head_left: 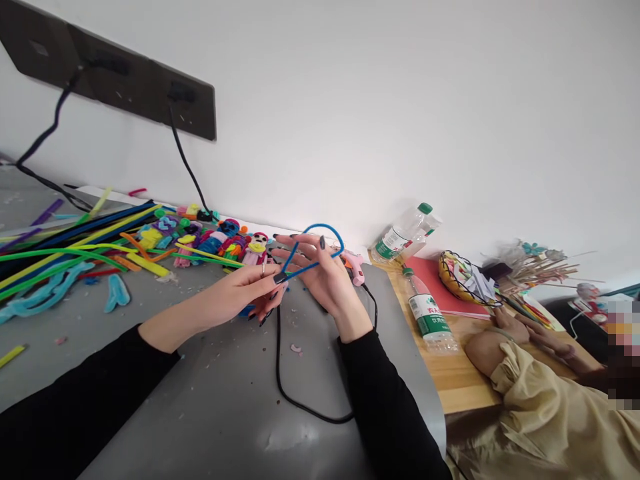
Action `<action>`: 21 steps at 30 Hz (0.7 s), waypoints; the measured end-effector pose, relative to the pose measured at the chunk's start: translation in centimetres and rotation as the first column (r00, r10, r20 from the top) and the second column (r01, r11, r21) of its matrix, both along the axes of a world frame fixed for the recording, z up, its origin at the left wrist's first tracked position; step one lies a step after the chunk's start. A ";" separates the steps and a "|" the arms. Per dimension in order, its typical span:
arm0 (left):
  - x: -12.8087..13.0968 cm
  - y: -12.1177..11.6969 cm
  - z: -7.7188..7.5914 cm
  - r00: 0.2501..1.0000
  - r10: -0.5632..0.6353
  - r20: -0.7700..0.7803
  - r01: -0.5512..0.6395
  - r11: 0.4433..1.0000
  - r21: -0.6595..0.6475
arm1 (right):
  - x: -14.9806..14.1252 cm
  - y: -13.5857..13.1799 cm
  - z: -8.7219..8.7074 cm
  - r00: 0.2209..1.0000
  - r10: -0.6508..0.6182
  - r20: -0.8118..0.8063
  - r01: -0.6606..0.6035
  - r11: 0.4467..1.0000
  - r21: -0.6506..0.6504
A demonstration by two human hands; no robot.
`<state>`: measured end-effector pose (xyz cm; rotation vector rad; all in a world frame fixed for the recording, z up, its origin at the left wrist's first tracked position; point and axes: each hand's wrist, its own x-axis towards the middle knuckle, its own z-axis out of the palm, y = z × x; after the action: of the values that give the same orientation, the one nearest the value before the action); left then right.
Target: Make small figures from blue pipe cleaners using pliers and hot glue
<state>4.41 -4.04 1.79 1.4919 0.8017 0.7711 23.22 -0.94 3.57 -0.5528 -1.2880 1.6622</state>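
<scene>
My left hand (pixel 255 290) is closed, its thumb pinching a blue pipe cleaner (pixel 320 225) against the fingers. The pipe cleaner is bent into a rounded loop with crossing ends. My right hand (pixel 327 280) is turned palm up, its fingers stretched out and apart, with the loop passing across its thumb and fingers. Behind both hands stand small colourful pipe-cleaner dolls (pixel 257 248). Beside the right hand lies a pink glue gun (pixel 356 268). Part of a blue item beneath the left fingers is hidden.
Loose pipe cleaners (pixel 75 260) lie at the left. A black cord (pixel 280 373) curves over the grey mat (pixel 215 413). Two plastic bottles (pixel 431 317), a basket (pixel 450 283) and a red sheet (pixel 425 273) are at the right, near another person's arm (pixel 487 350).
</scene>
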 end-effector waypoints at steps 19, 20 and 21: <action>0.1 0.1 -0.6 0.996 -0.073 0.057 0.073 0.997 -0.004 | 0.9 1.1 0.0 0.940 -0.153 -0.305 0.100 0.978 -0.181; 0.0 0.1 -0.8 0.995 -0.084 0.047 0.084 0.996 0.004 | 0.8 1.0 0.0 0.938 -0.143 -0.316 0.086 0.978 -0.187; 0.0 0.1 -0.9 0.995 -0.094 0.038 0.094 0.996 0.011 | 0.8 1.0 0.0 0.935 -0.137 -0.328 0.075 0.978 -0.196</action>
<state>4.42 -3.92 0.90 1.5074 0.6950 0.7318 24.01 0.02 3.59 -0.4103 -0.8479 1.7048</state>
